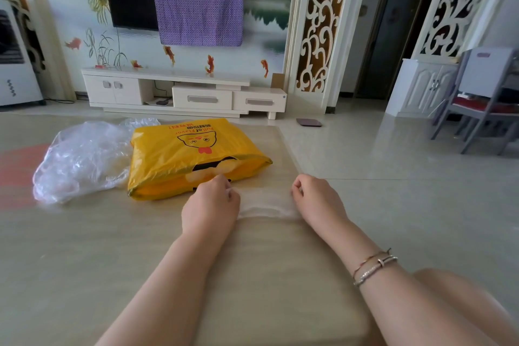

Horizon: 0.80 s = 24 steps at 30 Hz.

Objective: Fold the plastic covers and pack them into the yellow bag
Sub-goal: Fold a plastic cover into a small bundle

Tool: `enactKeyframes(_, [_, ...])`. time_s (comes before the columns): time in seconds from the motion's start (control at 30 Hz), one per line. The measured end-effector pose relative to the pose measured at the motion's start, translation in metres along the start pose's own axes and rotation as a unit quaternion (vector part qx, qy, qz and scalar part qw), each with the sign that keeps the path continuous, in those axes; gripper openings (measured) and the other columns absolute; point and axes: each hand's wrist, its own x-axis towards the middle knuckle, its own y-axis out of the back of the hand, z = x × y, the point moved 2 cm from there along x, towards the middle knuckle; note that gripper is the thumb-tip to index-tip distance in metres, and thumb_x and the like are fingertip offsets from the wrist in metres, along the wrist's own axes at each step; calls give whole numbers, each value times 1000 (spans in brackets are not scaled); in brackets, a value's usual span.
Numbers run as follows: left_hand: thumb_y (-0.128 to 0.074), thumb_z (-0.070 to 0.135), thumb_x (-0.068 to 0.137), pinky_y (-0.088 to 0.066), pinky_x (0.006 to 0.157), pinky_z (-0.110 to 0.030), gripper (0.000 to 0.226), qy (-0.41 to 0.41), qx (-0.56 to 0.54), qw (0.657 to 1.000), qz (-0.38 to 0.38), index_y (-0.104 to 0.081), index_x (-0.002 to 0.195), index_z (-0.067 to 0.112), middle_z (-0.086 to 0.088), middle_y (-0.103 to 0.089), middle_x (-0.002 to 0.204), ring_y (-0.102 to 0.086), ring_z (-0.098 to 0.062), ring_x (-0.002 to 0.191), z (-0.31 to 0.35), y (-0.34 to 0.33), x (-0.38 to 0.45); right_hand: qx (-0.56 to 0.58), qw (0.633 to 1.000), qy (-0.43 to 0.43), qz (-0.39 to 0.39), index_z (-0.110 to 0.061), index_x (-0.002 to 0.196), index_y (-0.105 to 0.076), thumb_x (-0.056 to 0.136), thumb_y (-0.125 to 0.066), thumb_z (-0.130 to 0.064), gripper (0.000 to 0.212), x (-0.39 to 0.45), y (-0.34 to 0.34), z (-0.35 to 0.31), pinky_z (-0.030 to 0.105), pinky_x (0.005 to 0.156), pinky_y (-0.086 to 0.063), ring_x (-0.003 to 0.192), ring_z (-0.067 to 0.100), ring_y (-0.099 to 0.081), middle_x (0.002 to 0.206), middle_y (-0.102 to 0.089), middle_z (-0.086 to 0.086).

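A clear plastic cover (pixel 266 202) lies flat on the beige table (pixel 84 247) between my hands. My left hand (pixel 212 202) pinches its left edge and my right hand (pixel 316 199) pinches its right edge, fingers curled. Just beyond my left hand lies the yellow bag (pixel 191 154), bulging, its printed cartoon face upward and its handle opening toward me. A crumpled heap of clear plastic covers (pixel 81 157) sits to the left of the bag, touching it.
The table's right edge (pixel 292 154) runs close to my right hand, with tiled floor beyond. A white TV cabinet (pixel 182 93) stands against the far wall. Grey chairs (pixel 483 109) stand at the right. My knee (pixel 460 298) shows at the lower right.
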Motion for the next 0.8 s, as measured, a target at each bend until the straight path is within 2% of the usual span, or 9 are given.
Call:
enactKeyframes(0.17, [-47,29,96,-43,56,-28,16,-1,109,994,-12,-50,109,19,0,-62,94,-57,-23,79,2,1,-1,-87,994,59,7,-13,98,-52,101,-40,-29,20,-4,2,-6,34,68,-38,78,29,-61,84,-66,5])
enactKeyframes(0.27, [-50,33,95,-47,61,-30,21,5,120,993,-16,-51,111,20,0,-62,100,-58,-23,85,1,1,-1,-37,998,37,-28,-15,83,-46,100,-35,-51,42,-6,6,-5,35,72,-35,70,25,-53,70,-55,-1])
enactKeyframes(0.37, [-51,32,95,-44,64,-31,21,0,117,993,-16,-54,111,20,1,-60,101,-55,-21,89,2,1,-2,22,997,4,-79,-18,71,-43,94,-39,-62,50,-8,6,-2,36,76,-37,80,22,-53,77,-49,-4])
enactKeyframes(0.43, [-52,31,94,-46,67,-31,21,-4,99,995,-13,-55,112,20,2,-58,104,-55,-20,95,1,1,-2,58,992,-4,-113,-21,66,-46,88,-55,-56,42,-8,3,2,32,76,-40,88,20,-53,84,-48,-4])
enactKeyframes(0.5, [-55,31,92,-46,69,-30,23,-4,75,997,-10,-55,113,21,3,-55,107,-54,-20,100,-1,1,-2,125,982,-11,-140,-20,64,-49,86,-65,-41,34,-7,2,3,27,63,-38,77,17,-52,75,-50,-4])
enactKeyframes(0.6, [-59,34,88,-44,71,-30,28,4,7,1000,-3,-53,113,22,6,-54,110,-53,-19,102,-4,1,-2,289,944,-42,-151,-18,67,-46,91,-63,-23,29,-7,15,-1,26,55,-32,58,12,-41,61,-42,-6])
enactKeyframes(0.67, [-60,33,87,-46,73,-31,28,41,-116,992,8,-53,112,21,8,-56,105,-56,-18,97,-3,4,-2,414,895,-65,-152,-18,70,-46,94,-59,-17,28,-10,29,-3,22,52,-36,57,10,-42,62,-44,-5])
enactKeyframes(0.73, [-59,30,88,-49,71,-32,24,77,-253,964,34,-57,109,19,7,-61,97,-58,-13,86,-2,8,0,522,832,-77,-173,-16,71,-47,94,-59,-13,27,-13,42,-5,21,52,-45,58,9,-50,65,-51,-3])
enactKeyframes(0.8, [-55,28,90,-52,74,-34,17,117,-360,925,35,-60,104,18,2,-67,97,-61,-15,86,2,13,3,560,802,-60,-201,-17,70,-47,93,-60,-11,27,-15,54,-5,21,52,-48,58,9,-52,65,-52,-4])
